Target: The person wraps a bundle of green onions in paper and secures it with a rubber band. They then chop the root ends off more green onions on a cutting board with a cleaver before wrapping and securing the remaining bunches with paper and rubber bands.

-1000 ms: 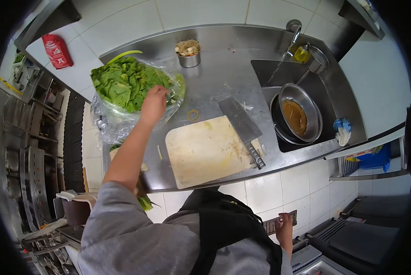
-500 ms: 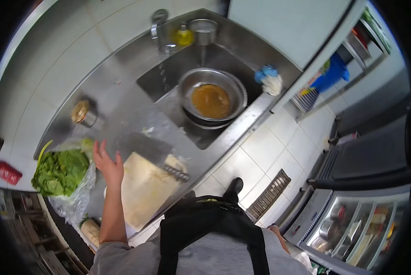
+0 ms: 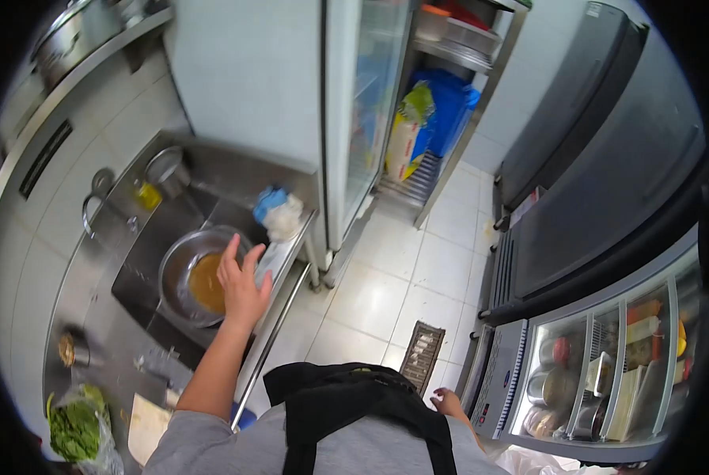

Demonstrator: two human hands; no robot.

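My left hand (image 3: 242, 286) is raised with its fingers apart and nothing in them. From this view it overlaps the right side of a steel bowl (image 3: 171, 273), which holds brown liquid or residue and sits in the sink (image 3: 142, 255). Close to that hand, a blue and white cloth (image 3: 279, 214) lies on the sink's edge. Low by my right side, my right hand (image 3: 448, 402) shows small, its fingers loosely spread. It is nearest to the glass-topped chilled cabinet (image 3: 506, 380), and no object shows in it.
Leafy greens (image 3: 76, 427) in plastic and a cutting board (image 3: 147, 427) lie on the steel counter, with a steel cup (image 3: 73, 348) farther along. A floor drain (image 3: 422, 352) crosses the tiles. Dark fridges (image 3: 600, 190) line the right side; a rack (image 3: 426, 158) stands behind.
The view has swung right, away from the counter. My left hand has gone from beside the greens and cutting board to in front of the sink bowl. More of my right hand shows.
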